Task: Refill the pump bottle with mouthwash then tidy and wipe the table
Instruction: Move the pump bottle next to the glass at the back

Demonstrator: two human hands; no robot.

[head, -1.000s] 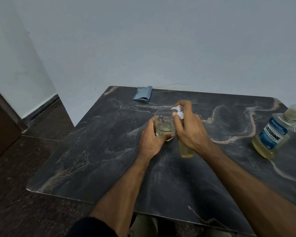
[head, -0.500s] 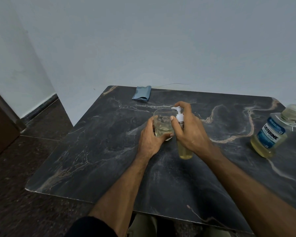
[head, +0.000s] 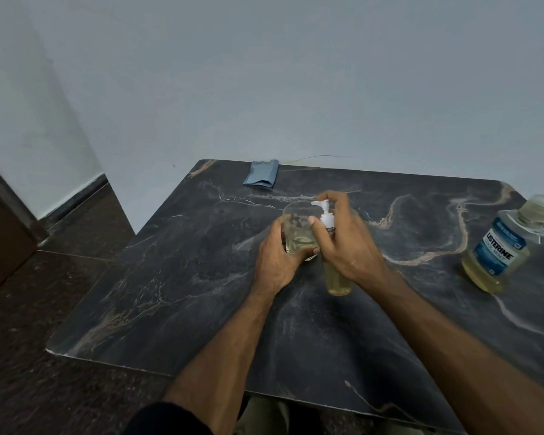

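Noted at mid-worktop: pump bottle [head: 336,271] standing upright on the dark marbled worktop [head: 176,287], holding pale yellow liquid, white pump head at top with nozzle pointing left over a clear glass [head: 299,233]. Glass just left of the bottle, touching or nearly so, with a little yellowish liquid in its base. Left hand [head: 277,262] wrapped round the near side of the glass, fingers [head: 308,254] curled about its lower wall, thumb up along the left side. Right hand [head: 349,243] curled round the bottle's neck and upper body, thumb tip at the white collar, index finger arched above the pump head; contact between that finger and the pump top not discernible. Mouthwash bottle [head: 500,249] upright near the right edge of the worktop, well apart from the hands, cap on, blue label, roughly a third full of yellow liquid. Folded blue cloth [head: 261,176] lying flat at the far edge, towards the left corner, by the wall. Dark stone floor [head: 44,324] to the left.
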